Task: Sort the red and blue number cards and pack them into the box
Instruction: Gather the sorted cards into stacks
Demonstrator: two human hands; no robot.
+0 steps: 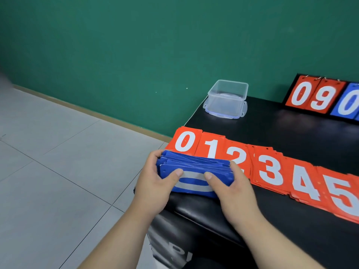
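Note:
A thick stack of blue number cards (pixel 194 167) sits at the table's near left corner, held between both hands. My left hand (pixel 155 181) grips its left end, thumb on the top card. My right hand (pixel 231 185) grips the right end, thumb on top too. The top blue card shows a white 0. Behind the stack lies a row of red number card piles (pixel 272 169), showing 0, 1, 2, 3, 4 and 5 from left to right. An open clear plastic box (pixel 227 98) stands on its lid at the table's far left corner.
The black table (pixel 281 133) has its left edge just beside my left hand, with grey tiled floor (pixel 58 162) below. A flip scoreboard (pixel 322 98) showing red 0, 9 and a blue 0 stands at the far right. A green wall is behind.

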